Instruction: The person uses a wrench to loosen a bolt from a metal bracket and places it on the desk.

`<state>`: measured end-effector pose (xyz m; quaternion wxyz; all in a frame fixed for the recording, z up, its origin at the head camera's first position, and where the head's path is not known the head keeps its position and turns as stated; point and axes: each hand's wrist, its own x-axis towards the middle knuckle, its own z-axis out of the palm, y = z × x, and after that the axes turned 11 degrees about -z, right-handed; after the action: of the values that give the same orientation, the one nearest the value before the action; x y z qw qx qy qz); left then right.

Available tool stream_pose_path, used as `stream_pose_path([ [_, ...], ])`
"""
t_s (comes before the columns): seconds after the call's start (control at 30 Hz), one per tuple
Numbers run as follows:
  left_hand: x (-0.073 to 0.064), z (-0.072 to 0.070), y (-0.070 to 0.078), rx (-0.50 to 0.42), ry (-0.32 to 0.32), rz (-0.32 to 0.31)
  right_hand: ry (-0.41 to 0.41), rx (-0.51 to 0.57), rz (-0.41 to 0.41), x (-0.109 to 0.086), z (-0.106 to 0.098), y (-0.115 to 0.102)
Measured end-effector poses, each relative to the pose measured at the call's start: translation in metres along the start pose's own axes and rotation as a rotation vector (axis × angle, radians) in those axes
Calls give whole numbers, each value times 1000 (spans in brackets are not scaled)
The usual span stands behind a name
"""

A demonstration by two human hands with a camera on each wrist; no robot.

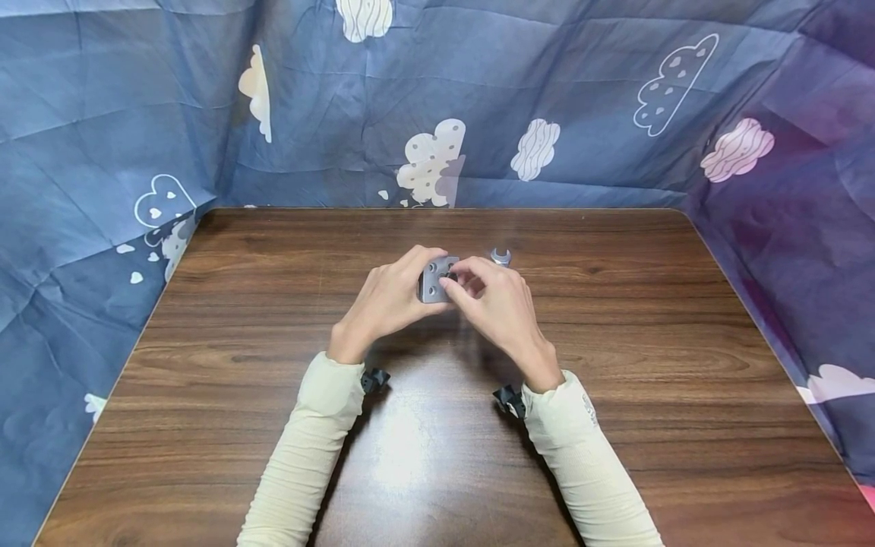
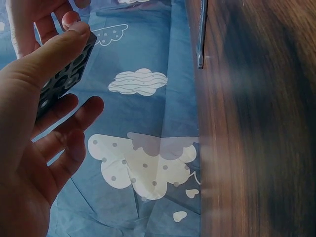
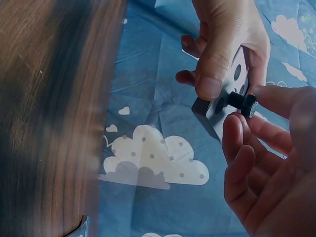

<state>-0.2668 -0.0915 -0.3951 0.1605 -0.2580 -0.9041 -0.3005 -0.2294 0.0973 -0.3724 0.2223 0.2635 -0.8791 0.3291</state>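
Note:
A grey metal block with several round holes is held up above the table by my left hand, thumb on one edge and fingers on the other. In the right wrist view, a black hex bolt stands out from the block's holed face, its head outward. My right hand pinches the bolt's head between thumb and fingertips. How deep the bolt's tip sits in a hole is hard to tell. The left wrist view shows the block edge-on under the left thumb.
An open-ended wrench lies on the wooden table just beyond the right hand, partly hidden by it. Blue cloth with cloud prints hangs behind the table and along both sides.

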Motion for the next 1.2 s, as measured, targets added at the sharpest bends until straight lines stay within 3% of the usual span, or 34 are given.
stream_pose_path([
  [0.77, -1, -1, -1, 14, -8, -17, -21, 35, -95, -1, 0, 1],
  [1.2, 0, 0, 2, -5, 9, 6, -9, -6, 12, 0, -1, 0],
])
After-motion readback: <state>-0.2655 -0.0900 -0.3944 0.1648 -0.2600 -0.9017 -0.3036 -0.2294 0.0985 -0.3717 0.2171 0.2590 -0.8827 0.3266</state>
